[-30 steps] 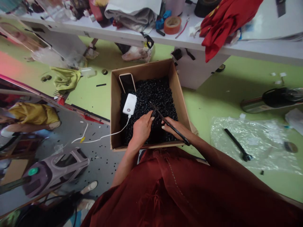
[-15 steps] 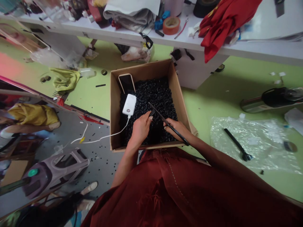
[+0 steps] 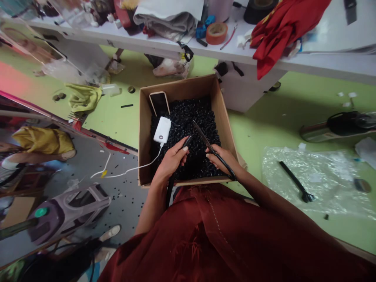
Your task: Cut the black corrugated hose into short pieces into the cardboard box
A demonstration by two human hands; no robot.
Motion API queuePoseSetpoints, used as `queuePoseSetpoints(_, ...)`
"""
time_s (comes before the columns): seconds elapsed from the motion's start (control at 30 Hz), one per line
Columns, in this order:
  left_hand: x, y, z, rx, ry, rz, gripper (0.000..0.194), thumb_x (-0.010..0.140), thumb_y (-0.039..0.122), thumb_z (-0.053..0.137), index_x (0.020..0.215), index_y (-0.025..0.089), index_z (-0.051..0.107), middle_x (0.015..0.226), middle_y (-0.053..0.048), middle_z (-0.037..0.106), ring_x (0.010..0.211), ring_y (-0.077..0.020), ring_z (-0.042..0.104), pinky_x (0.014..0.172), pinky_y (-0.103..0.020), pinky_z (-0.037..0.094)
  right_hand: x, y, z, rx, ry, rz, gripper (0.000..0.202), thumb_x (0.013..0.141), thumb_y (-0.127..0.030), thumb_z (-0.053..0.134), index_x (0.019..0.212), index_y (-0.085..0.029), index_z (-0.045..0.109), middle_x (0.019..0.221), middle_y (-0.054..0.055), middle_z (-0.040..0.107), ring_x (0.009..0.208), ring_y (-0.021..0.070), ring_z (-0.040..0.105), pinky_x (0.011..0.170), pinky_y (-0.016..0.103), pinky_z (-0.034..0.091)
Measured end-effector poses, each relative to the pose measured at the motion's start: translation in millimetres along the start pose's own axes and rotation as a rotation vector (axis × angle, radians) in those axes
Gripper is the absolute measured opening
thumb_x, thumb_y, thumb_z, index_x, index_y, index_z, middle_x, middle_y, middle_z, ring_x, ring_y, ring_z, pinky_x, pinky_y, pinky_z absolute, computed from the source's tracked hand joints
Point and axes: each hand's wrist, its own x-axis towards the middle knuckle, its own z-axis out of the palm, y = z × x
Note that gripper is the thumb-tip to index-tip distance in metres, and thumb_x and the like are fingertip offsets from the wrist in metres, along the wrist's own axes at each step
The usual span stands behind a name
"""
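Note:
A cardboard box holds a thick layer of small black pieces. Over its near left part, my left hand is closed on a black strip bundle, whose tail hangs down past my wrist. My right hand is wrapped round long dark scissors, their tips pointing up and left, a little apart from the bundle. On the pieces lies a white power bank with a white cable. Behind it a phone leans against the box wall.
Behind the box, a white shelf carries cloth, orange tape and a red cloth. To the right are a plastic sheet and a flask. At left stand a grey stool and a person in striped clothing.
The scissor tips have moved right, away from the black bundle. My left hand has shifted slightly down and left, and the bundle's tail now shows below it. The view has shifted slightly.

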Motion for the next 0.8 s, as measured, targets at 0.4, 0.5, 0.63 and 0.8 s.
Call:
queuePoseSetpoints(0.4,0.9,6.8,3.4,-0.134,0.024,0.106,0.022,0.085,0.032,0.055,0.101,0.016,0.055,0.08,-0.001,0.061,0.052,-0.0044,0.047,0.044,-0.018,0.031,0.1,3.1,2.8,0.041,-0.042,-0.18,0.036,0.083,-0.033,0.053,0.117,-0.022,0.049,0.099,0.004,0.064,0.083,0.0171,0.062,0.077,0.031,0.049)
queuePoseSetpoints(0.5,3.2,3.6,4.4,-0.218,0.017,0.127,0.025,0.084,0.033,0.058,0.101,0.016,0.059,0.079,-0.001,0.059,0.054,-0.0044,0.046,0.047,-0.018,0.033,0.7,6.4,5.6,0.061,-0.039,-0.193,0.044,0.082,-0.033,0.056,0.123,-0.022,0.044,0.108,0.008,0.063,0.092,0.0196,0.062,0.083,0.036,0.049)
queuePoseSetpoints(0.63,4.9,1.1,8.6,-0.278,0.052,0.076,0.027,0.081,0.035,0.062,0.098,0.015,0.062,0.078,0.0,0.057,0.055,-0.0041,0.045,0.049,-0.019,0.035,0.2,5.5,6.4,0.025,-0.035,-0.193,0.051,0.08,-0.034,0.059,0.127,-0.022,0.042,0.114,0.009,0.062,0.101,0.0224,0.061,0.09,0.041,0.047)
queuePoseSetpoints(0.8,6.0,0.6,11.7,-0.265,0.045,0.064,0.028,0.08,0.037,0.063,0.097,0.015,0.063,0.076,0.0,0.056,0.053,-0.0042,0.043,0.048,-0.02,0.034,-1.0,-5.1,3.6,-0.044,-0.052,-0.138,0.054,0.078,-0.037,0.061,0.127,-0.02,0.042,0.116,0.011,0.061,0.104,0.0251,0.059,0.091,0.042,0.046)
